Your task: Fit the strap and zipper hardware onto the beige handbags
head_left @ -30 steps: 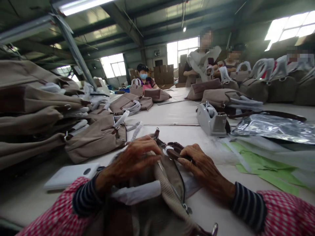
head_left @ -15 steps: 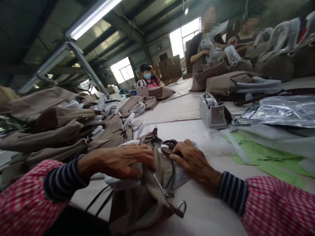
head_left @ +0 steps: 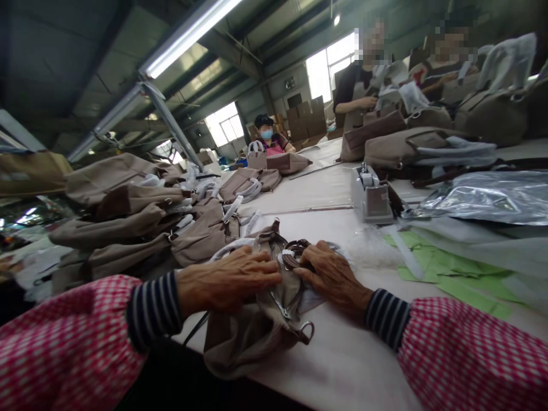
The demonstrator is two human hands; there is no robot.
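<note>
Pinching the coiled strap (head_left: 291, 261) by the bag (head_left: 240, 341) at the table's (head_left: 342, 357) near edge, the right hand (head_left: 330, 277) is risking an uncoiling if it slackens, while the left hand (head_left: 231, 278), grip unclear, is lying across the bag.

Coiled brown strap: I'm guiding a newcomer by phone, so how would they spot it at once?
On the pale table, find the taupe bag nearest the camera. Toward its right edge, by the fingertips of the right hand, is the coiled brown strap. Unlike the white-wrapped handles nearby, it is dark, looped into a bundle and carries a white band.
</note>
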